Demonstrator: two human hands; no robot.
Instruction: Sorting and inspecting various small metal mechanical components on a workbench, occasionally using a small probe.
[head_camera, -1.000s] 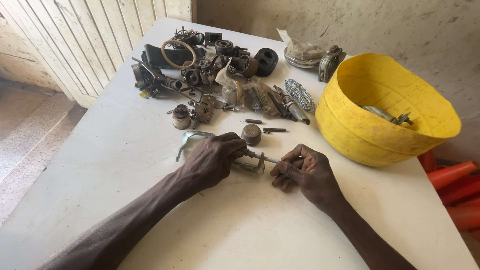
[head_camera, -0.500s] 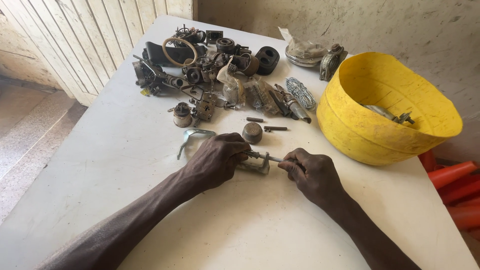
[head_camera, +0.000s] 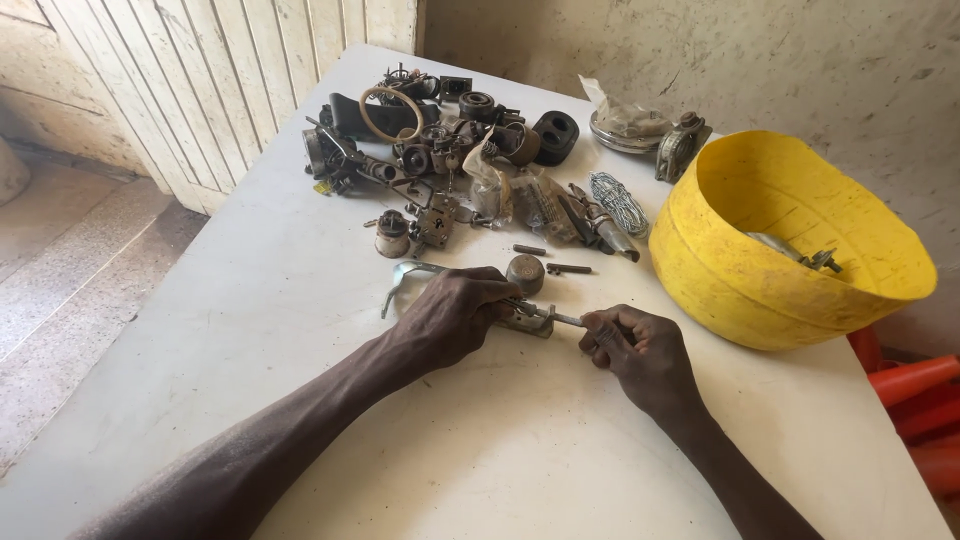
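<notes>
Now the left hand (head_camera: 455, 318) grips a metal part (head_camera: 528, 318) beside the yellow bowl (head_camera: 760, 290); its rod (head_camera: 568, 319) lies sideways toward the right hand (head_camera: 640, 352), which pinches its end.

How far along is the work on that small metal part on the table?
Done: nothing looks finished. In hand: the left hand pins the small metal assembly to the white table, while the right hand holds a thin tool at its end. Left: the pile of dirty parts lies beyond, and some parts sit in the yellow bowl.
</notes>
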